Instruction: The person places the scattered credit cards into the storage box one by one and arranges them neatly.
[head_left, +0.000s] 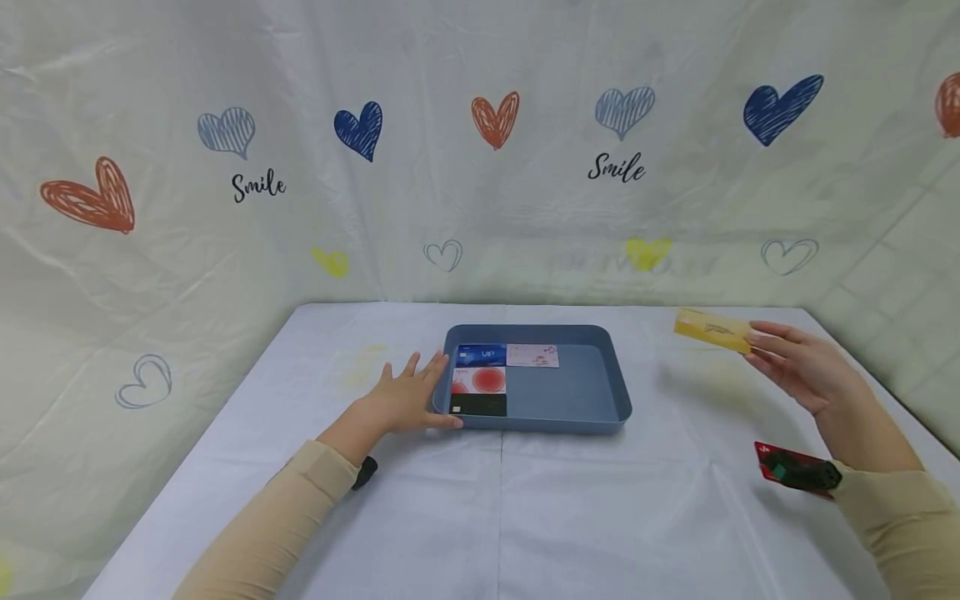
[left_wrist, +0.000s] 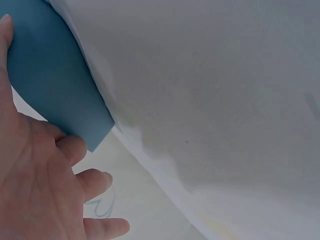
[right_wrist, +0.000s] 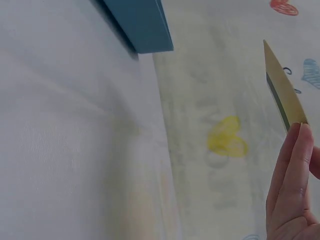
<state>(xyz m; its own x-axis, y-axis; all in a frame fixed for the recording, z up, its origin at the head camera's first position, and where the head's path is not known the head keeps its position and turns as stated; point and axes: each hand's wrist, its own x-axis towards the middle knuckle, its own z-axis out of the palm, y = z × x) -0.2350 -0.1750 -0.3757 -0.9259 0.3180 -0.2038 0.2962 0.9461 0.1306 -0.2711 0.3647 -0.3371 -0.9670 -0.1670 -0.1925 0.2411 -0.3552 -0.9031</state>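
Observation:
A blue-grey tray (head_left: 570, 387) lies on the table, with cards in its left part. These are a blue card marked VIP (head_left: 480, 356), a pale floral card (head_left: 532, 356), a white card with red circles (head_left: 478, 381) and a black card (head_left: 478, 406). My left hand (head_left: 405, 400) rests against the tray's left side, fingers spread and thumb at the front left corner. To the right of the tray, my right hand (head_left: 806, 367) pinches a yellow card (head_left: 711, 329) by its right end, raised above the table. Its edge shows in the right wrist view.
A red card (head_left: 768, 458) is near my right wrist, partly covered by the black wrist camera (head_left: 806, 472). White cloth (head_left: 450, 517) covers the table. Behind it hangs a pale curtain (head_left: 555, 208) printed with hearts and "Smile".

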